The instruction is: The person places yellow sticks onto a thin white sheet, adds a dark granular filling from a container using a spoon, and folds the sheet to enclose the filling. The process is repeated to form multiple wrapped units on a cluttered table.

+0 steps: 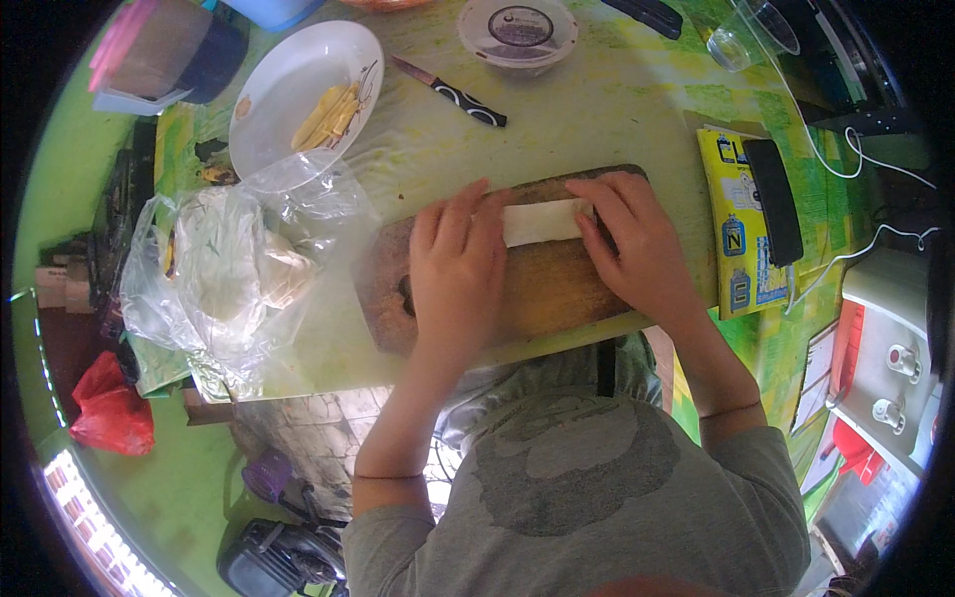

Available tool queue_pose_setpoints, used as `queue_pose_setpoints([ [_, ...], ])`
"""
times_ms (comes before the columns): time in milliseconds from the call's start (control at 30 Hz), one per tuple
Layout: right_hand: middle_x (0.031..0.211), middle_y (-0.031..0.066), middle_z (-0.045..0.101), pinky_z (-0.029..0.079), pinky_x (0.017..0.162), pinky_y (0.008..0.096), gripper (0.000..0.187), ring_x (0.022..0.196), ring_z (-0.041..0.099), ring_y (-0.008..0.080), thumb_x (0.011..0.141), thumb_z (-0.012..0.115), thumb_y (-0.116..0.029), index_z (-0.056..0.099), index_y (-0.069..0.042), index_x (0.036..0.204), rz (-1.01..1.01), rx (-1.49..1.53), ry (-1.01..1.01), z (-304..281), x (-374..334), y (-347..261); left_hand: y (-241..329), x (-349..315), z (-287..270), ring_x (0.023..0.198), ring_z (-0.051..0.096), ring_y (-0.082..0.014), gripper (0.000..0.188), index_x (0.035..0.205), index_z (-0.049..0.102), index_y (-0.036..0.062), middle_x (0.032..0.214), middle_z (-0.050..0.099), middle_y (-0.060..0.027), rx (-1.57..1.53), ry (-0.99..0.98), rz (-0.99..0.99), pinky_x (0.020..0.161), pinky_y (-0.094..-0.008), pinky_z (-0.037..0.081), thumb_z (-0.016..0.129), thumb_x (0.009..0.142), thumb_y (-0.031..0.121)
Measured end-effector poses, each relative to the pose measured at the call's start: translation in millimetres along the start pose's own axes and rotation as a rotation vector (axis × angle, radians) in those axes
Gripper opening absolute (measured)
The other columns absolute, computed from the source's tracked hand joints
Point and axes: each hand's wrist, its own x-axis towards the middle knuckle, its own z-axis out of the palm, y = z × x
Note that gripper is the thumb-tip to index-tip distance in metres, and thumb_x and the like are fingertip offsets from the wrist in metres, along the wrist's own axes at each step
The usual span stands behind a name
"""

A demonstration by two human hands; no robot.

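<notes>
On a dark-edged wooden cutting board (557,279) lies a pale, flat folded pastry wrapper (540,224), stretched crosswise between my hands. My left hand (453,259) covers its left end, fingers close together and bent over the far side. At the other end, my right hand (642,249) has its thumb and curled fingers around the wrapper. Whatever is inside the wrapper is hidden. Left of the board, a clear plastic bag (224,289) holds pale sheets. Beyond the bag, yellow strips (328,114) of food rest on a white oval plate (274,90).
A knife (453,93) with a black-and-white handle lies beyond the board, near a lidded round tub (517,35). To the right are a yellow printed packet (729,224), a black phone-like slab (774,199) and white cables. A clear cup (751,40) sits far right.
</notes>
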Motion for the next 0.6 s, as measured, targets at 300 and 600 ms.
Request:
queue_pose_setpoints([
  [300, 0.121, 0.0083, 0.061, 0.045, 0.086, 0.0417, 0.041, 0.108, 0.058, 0.0289, 0.079, 0.067, -0.011, 0.064, -0.011, 0.119, -0.241, -0.168, -0.108, -4.0, -3.9, 7.5, -1.6, -7.8, 1.5, 0.107, 0.06, -0.0321, 0.036, 0.111, 0.067, 0.0057, 0.117, 0.065, -0.0093, -0.164, -0.175, 0.135, 0.094, -0.0442, 0.049, 0.068, 0.075, 0.001],
  [600, 0.116, 0.0088, 0.061, 0.043, 0.091, 0.0435, 0.038, 0.107, 0.056, 0.0304, 0.081, 0.067, -0.013, 0.063, -0.01, 0.118, -0.175, -0.027, -0.048, -15.2, 3.2, 4.1, 3.5, 5.6, -0.3, 0.101, 0.059, -0.0348, 0.04, 0.117, 0.06, 0.0037, 0.112, 0.062, -0.013, -0.037, -0.243, 0.176, 0.087, -0.0451, 0.049, 0.067, 0.078, 0.009],
])
